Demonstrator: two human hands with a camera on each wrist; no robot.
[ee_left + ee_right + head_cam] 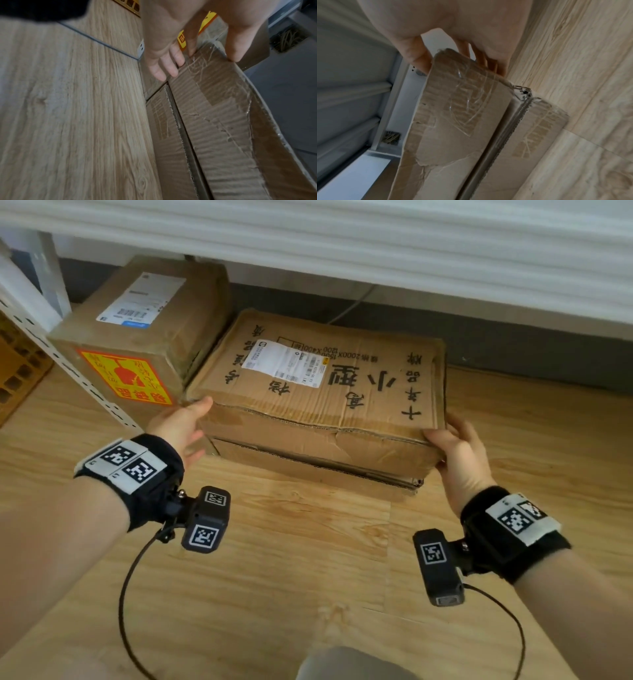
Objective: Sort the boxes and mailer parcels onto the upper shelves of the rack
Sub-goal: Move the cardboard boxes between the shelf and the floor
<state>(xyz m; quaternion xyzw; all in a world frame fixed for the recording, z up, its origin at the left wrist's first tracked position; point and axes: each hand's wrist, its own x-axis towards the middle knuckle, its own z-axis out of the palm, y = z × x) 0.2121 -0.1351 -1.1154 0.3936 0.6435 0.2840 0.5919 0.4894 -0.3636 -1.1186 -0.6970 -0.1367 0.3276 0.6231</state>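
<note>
Two flat cardboard boxes lie stacked on the wooden floor. The upper box [308, 392] has black characters and a white label on top; the lower box [308, 470] shows only its front edge. My left hand [186, 426] holds the upper box's near left corner, thumb on top and fingers down the end face. My right hand [455, 450] grips its near right corner the same way. The left wrist view shows my left hand [171, 40] on the taped upper box [214, 108] above the lower box [163, 121]. The right wrist view shows my right hand [453, 40], thumb over the upper box [453, 108], with the lower box [539, 128] beneath.
A taller box [147, 330] with a yellow and red sticker stands close on the left, behind a white perforated rack post [68, 368]. An orange crate [17, 371] sits at the far left. A white ribbed surface [342, 234] overhangs the back. Bare wooden floor [291, 577] lies in front.
</note>
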